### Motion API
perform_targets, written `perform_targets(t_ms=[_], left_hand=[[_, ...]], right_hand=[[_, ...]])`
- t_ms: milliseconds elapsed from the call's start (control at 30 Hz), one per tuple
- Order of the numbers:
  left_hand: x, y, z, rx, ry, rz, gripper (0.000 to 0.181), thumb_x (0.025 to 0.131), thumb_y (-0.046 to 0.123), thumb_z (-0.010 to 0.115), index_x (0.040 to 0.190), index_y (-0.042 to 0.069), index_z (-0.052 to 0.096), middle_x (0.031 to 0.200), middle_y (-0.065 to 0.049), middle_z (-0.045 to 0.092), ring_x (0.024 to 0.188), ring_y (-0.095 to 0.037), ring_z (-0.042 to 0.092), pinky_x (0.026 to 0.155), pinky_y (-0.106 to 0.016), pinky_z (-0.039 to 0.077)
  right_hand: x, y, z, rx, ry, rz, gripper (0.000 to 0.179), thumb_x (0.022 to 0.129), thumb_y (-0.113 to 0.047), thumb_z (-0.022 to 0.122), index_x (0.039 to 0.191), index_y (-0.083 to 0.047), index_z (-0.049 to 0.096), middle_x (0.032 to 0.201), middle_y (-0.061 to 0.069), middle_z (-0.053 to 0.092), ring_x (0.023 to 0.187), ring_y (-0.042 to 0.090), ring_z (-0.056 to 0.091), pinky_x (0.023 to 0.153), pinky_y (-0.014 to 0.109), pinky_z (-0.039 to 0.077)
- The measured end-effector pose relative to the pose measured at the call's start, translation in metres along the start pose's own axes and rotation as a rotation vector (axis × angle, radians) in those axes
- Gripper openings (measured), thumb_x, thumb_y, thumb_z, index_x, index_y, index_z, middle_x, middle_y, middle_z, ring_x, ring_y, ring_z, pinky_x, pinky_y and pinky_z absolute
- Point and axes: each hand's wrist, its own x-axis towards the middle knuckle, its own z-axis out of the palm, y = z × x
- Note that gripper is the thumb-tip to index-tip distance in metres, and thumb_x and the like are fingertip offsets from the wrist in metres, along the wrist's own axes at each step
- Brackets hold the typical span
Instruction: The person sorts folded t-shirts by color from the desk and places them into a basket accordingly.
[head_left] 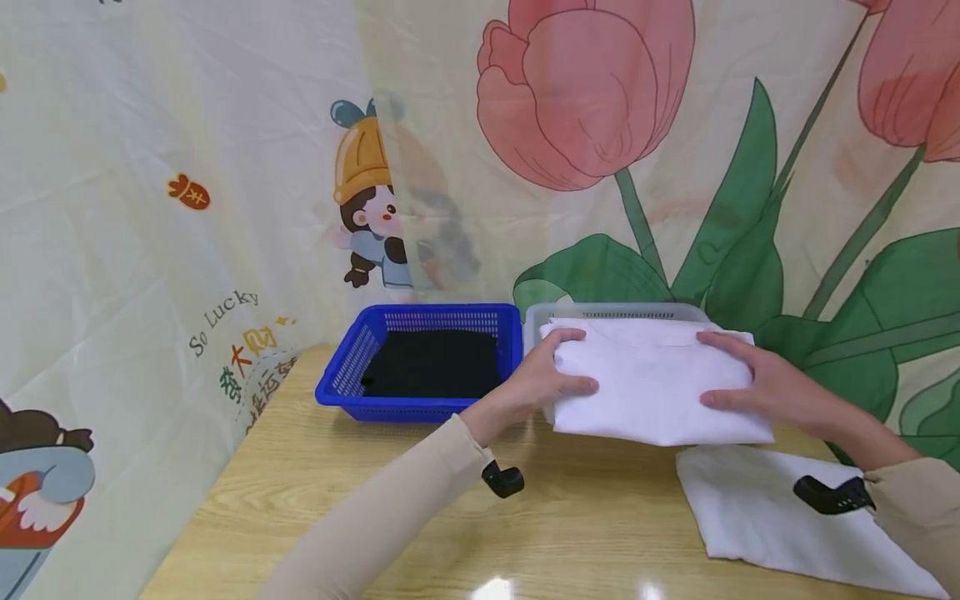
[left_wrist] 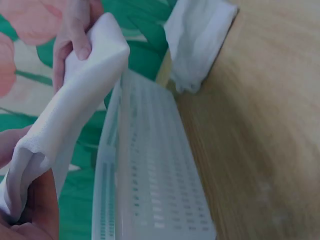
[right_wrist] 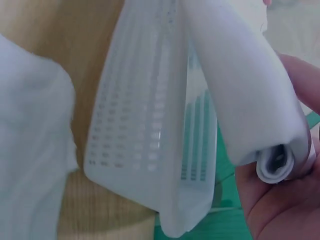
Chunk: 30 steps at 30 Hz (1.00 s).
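Note:
A folded white cloth, its kind of garment not clear, is held up by both hands over the white plastic basket. My left hand grips its left end, thumb on the near face. At the right end my right hand grips it the same way. In the right wrist view the cloth's end shows rolled layers between thumb and fingers. The wrist views show the cloth above the slotted basket wall. Most of the basket's inside is hidden behind the cloth in the head view.
Left of the white basket, touching or nearly so, stands a blue basket holding folded black cloth. Another white cloth lies on the wooden table at the right front, under the right forearm. A printed curtain hangs behind.

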Motion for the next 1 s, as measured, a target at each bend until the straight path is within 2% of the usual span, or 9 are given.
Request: perform_targets(t_ms=[167, 300, 433, 567, 767, 1000], left_hand=[[0.031, -0.003, 0.002, 0.110, 0.054, -0.003, 0.076, 0.084, 0.019, 0.093, 0.147, 0.038, 0.055, 0.146, -0.003, 0.057, 0.122, -0.023, 0.057, 0.104, -0.045, 0.050], [0.048, -0.008, 0.003, 0.168, 0.071, -0.016, 0.075, 0.087, 0.020, 0.091, 0.149, 0.039, 0.053, 0.155, -0.003, 0.052, 0.129, -0.026, 0.054, 0.110, -0.050, 0.047], [0.063, -0.013, 0.006, 0.187, 0.098, 0.011, 0.076, 0.086, 0.015, 0.090, 0.150, 0.033, 0.053, 0.157, -0.006, 0.052, 0.135, -0.027, 0.053, 0.114, -0.050, 0.044], [0.076, -0.021, 0.010, 0.212, 0.126, 0.030, 0.078, 0.084, 0.008, 0.090, 0.150, 0.027, 0.054, 0.155, -0.008, 0.053, 0.136, -0.027, 0.053, 0.115, -0.049, 0.045], [0.090, -0.033, 0.015, 0.249, 0.171, -0.024, 0.080, 0.081, 0.000, 0.090, 0.149, 0.024, 0.055, 0.154, -0.010, 0.052, 0.136, -0.026, 0.053, 0.116, -0.046, 0.044], [0.097, -0.038, 0.020, 0.296, 0.173, -0.045, 0.082, 0.082, -0.001, 0.089, 0.152, 0.019, 0.053, 0.154, -0.013, 0.053, 0.139, -0.027, 0.051, 0.117, -0.043, 0.043]], right_hand=[[0.027, 0.014, -0.005, 0.002, -0.010, -0.004, 0.097, 0.094, -0.037, 0.083, 0.169, -0.015, 0.026, 0.166, 0.033, 0.024, 0.137, 0.050, 0.036, 0.102, 0.066, 0.040], [0.044, 0.024, -0.008, 0.012, -0.026, 0.008, 0.099, 0.094, -0.039, 0.083, 0.170, -0.016, 0.024, 0.169, 0.033, 0.020, 0.143, 0.053, 0.029, 0.105, 0.073, 0.035], [0.058, 0.034, -0.009, 0.029, -0.043, 0.022, 0.100, 0.094, -0.039, 0.082, 0.170, -0.015, 0.022, 0.171, 0.033, 0.015, 0.147, 0.056, 0.022, 0.109, 0.080, 0.028], [0.069, 0.043, -0.006, 0.037, -0.051, 0.036, 0.101, 0.093, -0.038, 0.083, 0.170, -0.013, 0.022, 0.171, 0.033, 0.012, 0.149, 0.057, 0.019, 0.110, 0.084, 0.023], [0.084, 0.050, 0.008, 0.056, -0.058, 0.056, 0.102, 0.093, -0.035, 0.083, 0.170, -0.010, 0.021, 0.170, 0.035, 0.013, 0.149, 0.059, 0.018, 0.112, 0.084, 0.020], [0.098, 0.049, 0.026, 0.052, -0.060, 0.101, 0.102, 0.093, -0.034, 0.084, 0.168, -0.005, 0.022, 0.170, 0.035, 0.011, 0.151, 0.060, 0.014, 0.114, 0.084, 0.017]])
